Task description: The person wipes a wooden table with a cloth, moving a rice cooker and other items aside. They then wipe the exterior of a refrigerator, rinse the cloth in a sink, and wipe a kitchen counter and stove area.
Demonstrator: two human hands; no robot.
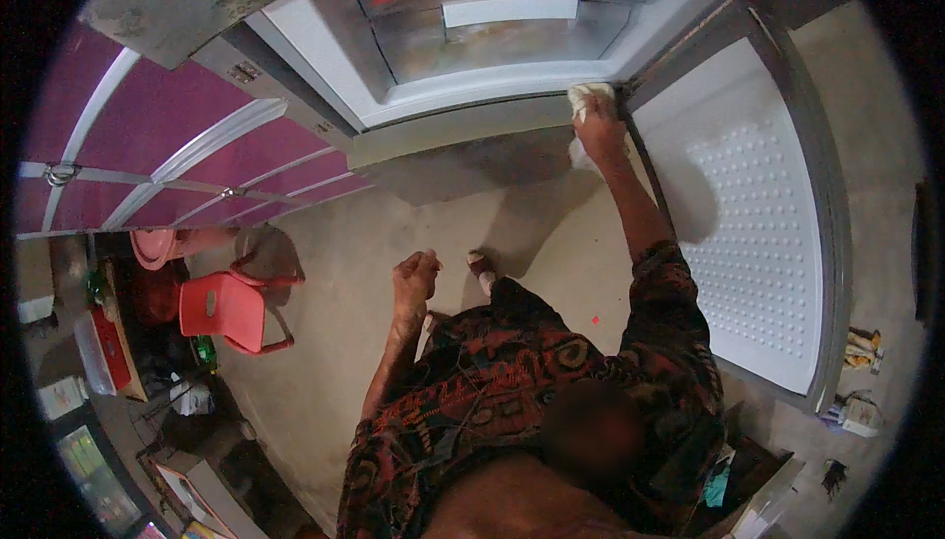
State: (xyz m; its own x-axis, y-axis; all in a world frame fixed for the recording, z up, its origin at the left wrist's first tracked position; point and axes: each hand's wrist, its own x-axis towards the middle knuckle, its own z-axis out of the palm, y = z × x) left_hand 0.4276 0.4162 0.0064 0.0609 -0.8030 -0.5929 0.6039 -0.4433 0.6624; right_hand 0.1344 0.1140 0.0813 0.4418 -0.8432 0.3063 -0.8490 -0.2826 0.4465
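Observation:
A crumpled white cloth (583, 98) is gripped in my right hand (602, 134). That hand presses the cloth to the lower right corner of the opening of a cold cabinet, apparently a refrigerator or freezer (487, 103). White lining frames the opening, and clear-fronted compartments (509, 44) show inside. To the right of my arm stands its open door (746, 244), with a dimpled white inner panel. My left hand (417, 277) hangs over the floor with its fingers curled and nothing visible in it, touching nothing.
A red plastic chair (225, 310) and a pink plastic tub (155, 247) stand at left, below purple panels with metal bars (199, 148). Cartons (196, 491) and other goods crowd the lower left. Small items lie beyond the door, including a white container (860, 417).

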